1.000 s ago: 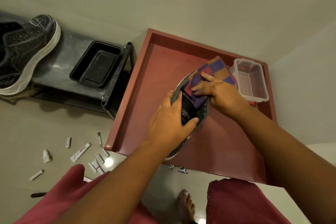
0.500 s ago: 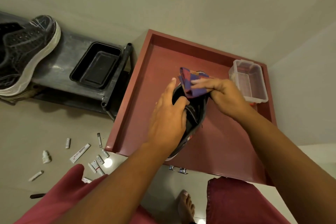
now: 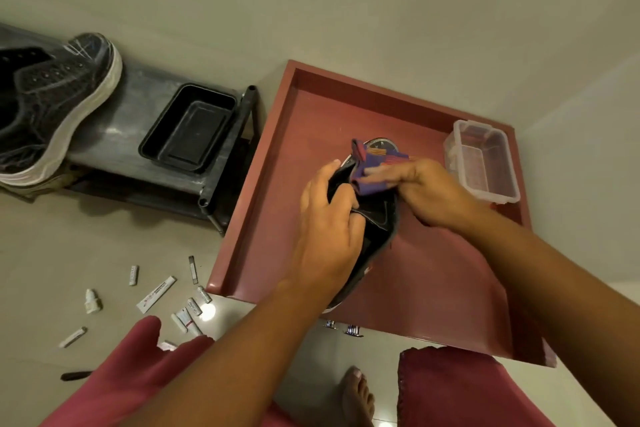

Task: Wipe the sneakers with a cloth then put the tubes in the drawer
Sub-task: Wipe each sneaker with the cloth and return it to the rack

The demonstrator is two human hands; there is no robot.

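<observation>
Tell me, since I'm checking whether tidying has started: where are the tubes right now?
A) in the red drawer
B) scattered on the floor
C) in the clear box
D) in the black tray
B: the tubes lie loose on the floor, left of the drawer.

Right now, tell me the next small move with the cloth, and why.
Probably draw the cloth back along the sneaker: the right hand presses it at the sneaker's far end, the left hand grips the sneaker, and the tubes lie on the floor.
</observation>
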